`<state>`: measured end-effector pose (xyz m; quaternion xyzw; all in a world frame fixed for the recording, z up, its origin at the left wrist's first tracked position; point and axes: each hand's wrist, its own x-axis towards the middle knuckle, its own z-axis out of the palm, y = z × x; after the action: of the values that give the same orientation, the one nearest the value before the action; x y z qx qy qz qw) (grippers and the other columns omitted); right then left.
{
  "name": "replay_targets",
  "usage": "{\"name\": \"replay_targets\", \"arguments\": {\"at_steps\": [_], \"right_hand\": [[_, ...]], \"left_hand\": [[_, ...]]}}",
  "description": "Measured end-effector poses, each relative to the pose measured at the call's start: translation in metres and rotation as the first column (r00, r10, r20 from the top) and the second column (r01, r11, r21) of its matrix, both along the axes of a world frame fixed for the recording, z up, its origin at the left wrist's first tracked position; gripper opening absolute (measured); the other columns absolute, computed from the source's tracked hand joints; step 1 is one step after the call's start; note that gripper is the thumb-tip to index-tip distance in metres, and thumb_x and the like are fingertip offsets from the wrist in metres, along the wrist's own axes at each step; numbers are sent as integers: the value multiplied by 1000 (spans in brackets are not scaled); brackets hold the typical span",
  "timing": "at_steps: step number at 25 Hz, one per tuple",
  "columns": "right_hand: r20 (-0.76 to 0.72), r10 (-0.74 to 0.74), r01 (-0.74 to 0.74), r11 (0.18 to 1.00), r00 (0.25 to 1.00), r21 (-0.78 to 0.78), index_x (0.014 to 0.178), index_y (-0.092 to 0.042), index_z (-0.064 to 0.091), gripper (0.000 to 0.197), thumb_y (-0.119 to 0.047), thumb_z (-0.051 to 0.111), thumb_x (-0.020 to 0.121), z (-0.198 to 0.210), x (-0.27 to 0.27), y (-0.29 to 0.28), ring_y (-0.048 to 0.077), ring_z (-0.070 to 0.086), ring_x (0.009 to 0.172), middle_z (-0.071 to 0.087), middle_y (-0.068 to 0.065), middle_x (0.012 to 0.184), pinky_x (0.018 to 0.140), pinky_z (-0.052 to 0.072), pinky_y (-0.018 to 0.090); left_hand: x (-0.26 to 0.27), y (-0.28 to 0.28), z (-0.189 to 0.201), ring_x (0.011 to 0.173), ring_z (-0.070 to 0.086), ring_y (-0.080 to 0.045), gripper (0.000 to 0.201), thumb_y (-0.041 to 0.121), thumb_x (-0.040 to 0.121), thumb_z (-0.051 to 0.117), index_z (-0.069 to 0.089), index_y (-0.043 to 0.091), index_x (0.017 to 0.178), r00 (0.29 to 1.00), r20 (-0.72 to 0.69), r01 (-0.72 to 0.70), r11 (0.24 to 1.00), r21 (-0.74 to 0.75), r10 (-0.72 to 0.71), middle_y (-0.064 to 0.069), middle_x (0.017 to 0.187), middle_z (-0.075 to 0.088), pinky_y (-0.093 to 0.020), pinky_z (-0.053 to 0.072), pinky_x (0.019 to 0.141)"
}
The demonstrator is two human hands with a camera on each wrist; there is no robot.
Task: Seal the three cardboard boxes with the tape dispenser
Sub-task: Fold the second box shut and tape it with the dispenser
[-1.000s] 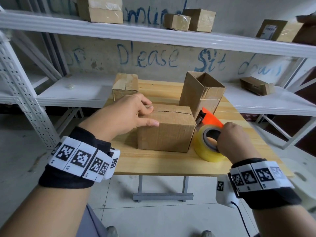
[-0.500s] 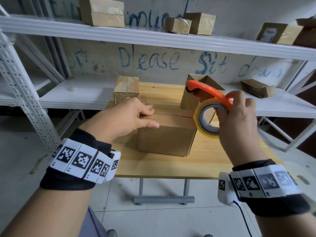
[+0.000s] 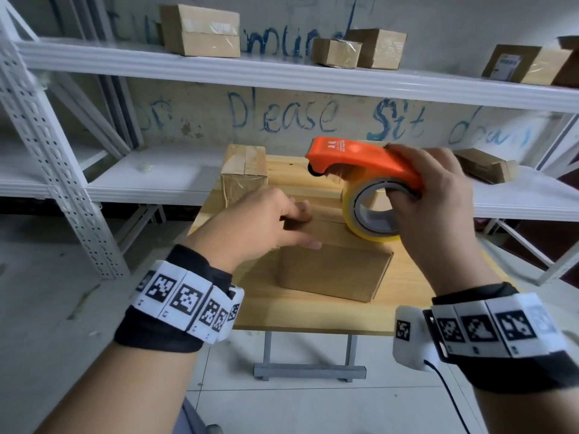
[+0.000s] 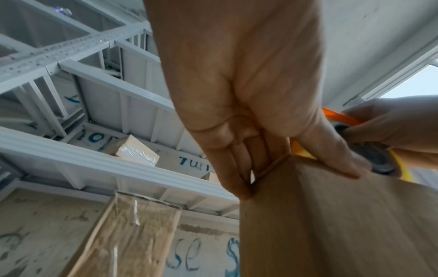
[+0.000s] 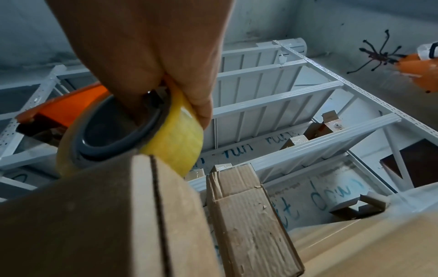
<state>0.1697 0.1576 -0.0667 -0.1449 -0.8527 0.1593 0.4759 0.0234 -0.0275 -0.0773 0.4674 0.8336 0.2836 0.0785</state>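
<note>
My left hand rests on top of the near cardboard box, fingers by the seam between its flaps and thumb along the front edge; the left wrist view shows the fingers laid on the box. My right hand grips the orange tape dispenser through its yellow tape roll, held just above the box's right rear. A taped box stands at the table's back left. The third box stands behind the near box, hidden in the head view.
The boxes stand on a small wooden table. White metal shelving runs behind and to both sides, with several more boxes on it. Its upright stands to the left of the table.
My right hand lifted the dispenser from the table at the box's right side up and over the box top. My left hand stayed on the box.
</note>
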Motion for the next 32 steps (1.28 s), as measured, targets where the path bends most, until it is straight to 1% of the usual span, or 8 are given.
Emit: {"name": "replay_targets", "arguments": {"at_steps": [4,10,15,18,21,24,29,32], "right_hand": [[-48,43,-44,999,998,-17,126,-16,65,56,4,65,74,1,-3,-1,-1,46,100,57,-3,113,88,32,-2],[-89,106,-113,990,990,-81,118,-17,70,69,18,53,62,0,-6,-2,1,55,103,63,-8,111,89,39,5],[-96,117,-126,987,989,-101,119,-19,68,69,18,52,63,-2,-6,-6,-4,54,97,62,-8,111,85,40,6],[-76,92,-99,990,993,-101,121,-20,68,68,18,52,66,-2,-7,-6,-5,52,92,60,-9,109,81,36,0],[-52,87,-90,995,995,-50,121,-19,68,69,18,53,64,-2,-8,-9,6,54,100,60,-6,110,87,35,1],[-22,119,-119,993,993,-5,122,-15,67,72,20,52,61,-1,-9,-11,10,54,104,61,-1,113,92,34,4],[-23,112,-112,994,993,-1,122,-15,68,72,19,53,61,0,-7,-10,9,54,103,61,-2,112,91,34,4],[-44,98,-98,995,994,-15,123,-16,67,72,20,53,61,1,-4,-10,8,53,105,60,-4,114,91,35,2]], "left_hand": [[6,4,0,138,46,-1,72,65,60,72,72,29,122,1000,30,10,1000,-14,-10,12,144,58,-41,34,120],[21,-2,4,119,61,0,67,63,61,82,76,27,118,999,-38,-37,999,26,38,18,130,67,-29,46,108],[11,-6,-3,127,51,12,57,55,68,84,74,31,119,993,120,9,997,72,-17,28,134,61,-30,36,118],[3,-12,-2,116,62,6,33,49,82,75,77,31,109,955,294,-16,977,214,-49,24,120,71,-34,45,111],[-1,-17,8,95,73,-15,35,34,103,51,77,17,88,788,609,-268,844,464,-84,0,98,79,-35,52,91],[3,-16,19,73,69,-22,38,40,95,55,68,4,98,492,823,-382,779,497,-284,-14,91,74,-32,50,68],[7,-16,20,88,72,-31,40,27,90,65,62,3,123,233,870,-360,793,492,-434,-18,100,71,-32,63,75],[6,-15,19,91,74,-34,36,25,93,59,63,2,119,142,874,-384,788,481,-464,-19,100,72,-35,62,81]]}}
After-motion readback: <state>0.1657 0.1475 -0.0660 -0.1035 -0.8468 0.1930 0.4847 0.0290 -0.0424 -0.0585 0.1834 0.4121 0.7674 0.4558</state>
